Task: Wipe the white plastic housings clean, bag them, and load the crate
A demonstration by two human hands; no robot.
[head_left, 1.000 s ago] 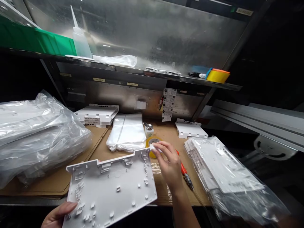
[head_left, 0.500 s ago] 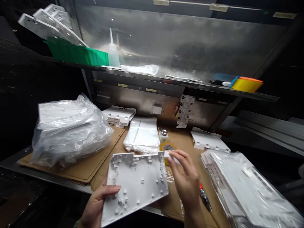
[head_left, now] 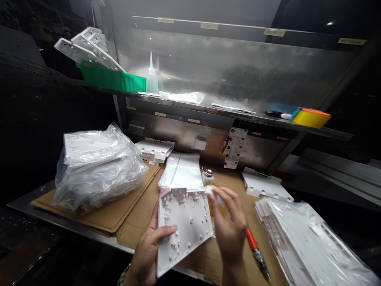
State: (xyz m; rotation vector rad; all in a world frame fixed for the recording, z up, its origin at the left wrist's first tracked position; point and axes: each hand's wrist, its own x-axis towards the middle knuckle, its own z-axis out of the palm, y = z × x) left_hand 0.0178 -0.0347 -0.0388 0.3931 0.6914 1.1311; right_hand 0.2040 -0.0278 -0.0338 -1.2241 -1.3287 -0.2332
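A white plastic panel [head_left: 190,222] with many small raised bosses is tilted above the cardboard, its inner side facing me. My left hand [head_left: 153,240] grips its left edge, thumb on the inner face. At the panel's upper right corner, my right hand [head_left: 230,216] pinches a small white cloth or wipe [head_left: 218,198] against the edge. Behind that hand, a yellow tape roll is mostly hidden. Just beyond stands a small white bottle [head_left: 207,178] with a metal top. A red-handled screwdriver [head_left: 255,250] lies right of my right hand.
Bagged white panels stand at left [head_left: 98,167] and right [head_left: 315,238]. Clear bags [head_left: 181,172] lie at the middle back, between loose white panels [head_left: 155,150] and another white part [head_left: 266,184]. A shelf above holds a green bin [head_left: 113,79] and a yellow container [head_left: 312,118].
The view has shifted, so the surroundings sit lower in it. The panel has turned and tilted in my left hand. My right hand still pinches the wipe at the panel's corner.
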